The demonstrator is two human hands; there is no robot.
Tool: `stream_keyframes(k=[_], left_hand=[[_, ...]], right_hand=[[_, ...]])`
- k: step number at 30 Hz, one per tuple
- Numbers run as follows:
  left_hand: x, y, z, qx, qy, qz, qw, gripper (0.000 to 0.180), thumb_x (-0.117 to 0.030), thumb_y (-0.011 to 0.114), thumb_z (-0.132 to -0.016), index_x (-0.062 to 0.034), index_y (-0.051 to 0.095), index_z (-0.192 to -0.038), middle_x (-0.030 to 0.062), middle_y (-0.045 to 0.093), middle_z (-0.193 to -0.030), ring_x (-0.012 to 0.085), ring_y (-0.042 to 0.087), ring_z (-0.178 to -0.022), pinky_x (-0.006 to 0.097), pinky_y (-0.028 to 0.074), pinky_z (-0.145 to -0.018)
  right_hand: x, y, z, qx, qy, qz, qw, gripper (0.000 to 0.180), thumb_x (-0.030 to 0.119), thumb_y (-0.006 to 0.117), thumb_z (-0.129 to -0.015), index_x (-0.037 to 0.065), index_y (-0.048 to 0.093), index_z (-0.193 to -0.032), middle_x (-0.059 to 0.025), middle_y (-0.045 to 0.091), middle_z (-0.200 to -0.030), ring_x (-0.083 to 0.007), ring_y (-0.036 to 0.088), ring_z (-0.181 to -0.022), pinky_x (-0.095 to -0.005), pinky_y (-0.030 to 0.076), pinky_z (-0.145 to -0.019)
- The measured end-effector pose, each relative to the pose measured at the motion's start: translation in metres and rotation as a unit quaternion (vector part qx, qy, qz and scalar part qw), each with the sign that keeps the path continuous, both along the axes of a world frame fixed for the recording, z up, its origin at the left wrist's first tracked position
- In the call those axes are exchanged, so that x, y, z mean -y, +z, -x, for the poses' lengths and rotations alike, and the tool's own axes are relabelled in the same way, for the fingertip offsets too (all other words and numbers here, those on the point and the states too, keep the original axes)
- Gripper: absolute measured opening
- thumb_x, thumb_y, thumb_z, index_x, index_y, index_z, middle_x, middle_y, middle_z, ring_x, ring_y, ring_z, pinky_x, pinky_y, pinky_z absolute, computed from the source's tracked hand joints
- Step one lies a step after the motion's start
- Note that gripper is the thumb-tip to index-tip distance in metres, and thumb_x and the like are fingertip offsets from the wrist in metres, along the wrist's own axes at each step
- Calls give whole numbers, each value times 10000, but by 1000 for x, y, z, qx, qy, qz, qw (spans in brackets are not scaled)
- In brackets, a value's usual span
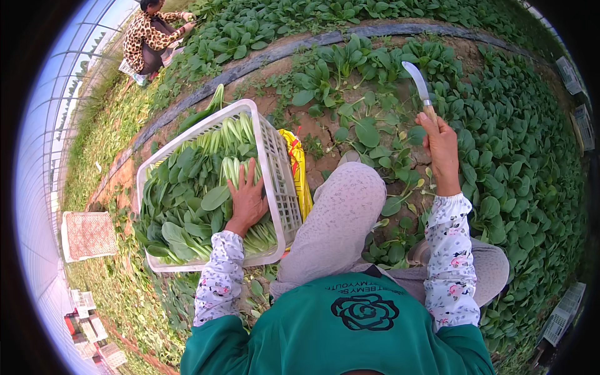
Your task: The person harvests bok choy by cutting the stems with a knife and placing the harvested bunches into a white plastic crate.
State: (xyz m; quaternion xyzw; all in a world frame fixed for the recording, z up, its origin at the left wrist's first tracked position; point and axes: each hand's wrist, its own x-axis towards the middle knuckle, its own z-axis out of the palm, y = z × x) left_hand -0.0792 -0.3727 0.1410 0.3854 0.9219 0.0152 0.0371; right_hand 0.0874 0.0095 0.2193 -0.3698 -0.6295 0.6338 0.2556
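My left hand (pixel 247 199) lies flat, fingers spread, on cut leafy greens (pixel 187 194) piled in a white plastic crate (pixel 275 169) at my left. My right hand (pixel 440 147) is raised over the soil and grips the wooden handle of a curved knife (pixel 415 81), blade pointing up and away. Both forearms wear white floral sleeves. My knees in light trousers (pixel 344 212) sit between the crate and the rows of growing greens (pixel 519 162).
A yellow bag (pixel 299 165) lies beside the crate. Another person in a spotted top (pixel 150 37) crouches at the far left among the plants. An overturned pale crate (pixel 87 234) sits on the left. More crates lie along the right edge (pixel 565 312).
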Motion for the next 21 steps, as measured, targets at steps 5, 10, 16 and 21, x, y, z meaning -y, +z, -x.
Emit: stream_keyframes(k=[5,10,16,21], left_hand=[[-18,127,31,191,-95,83,973,486,-322,631,-812,-69,521,-1212,172,488,-1246,314,454,-1171,478,276,-1026],[-162,137,83,185,-184,-33,965,356,-266,577,-853,1,589,-1088,177,619,-998,339,601,-856,388,474,-744],[-322,-20,159,106,-253,-34,961,330,-232,554,-847,34,590,-1039,200,611,-1029,336,562,-1008,402,470,-823],[-372,-132,237,73,-158,40,984,291,-230,553,-824,-58,621,-1048,190,614,-1028,328,564,-1015,424,476,-823]], right_hand=[[-26,-38,-13,-19,-50,68,996,295,345,649,-823,67,599,-909,22,568,-698,-7,395,-446,-167,270,-374],[-42,-102,-16,47,-44,147,987,311,352,633,-838,62,596,-944,15,548,-644,-17,397,-429,-175,271,-365],[-49,-162,13,98,0,201,975,389,447,552,-871,59,574,-846,33,450,-563,-35,370,-414,-193,256,-381],[-68,-220,63,135,76,87,984,349,384,568,-866,35,574,-871,-1,476,-577,-81,458,-493,-263,350,-456]])
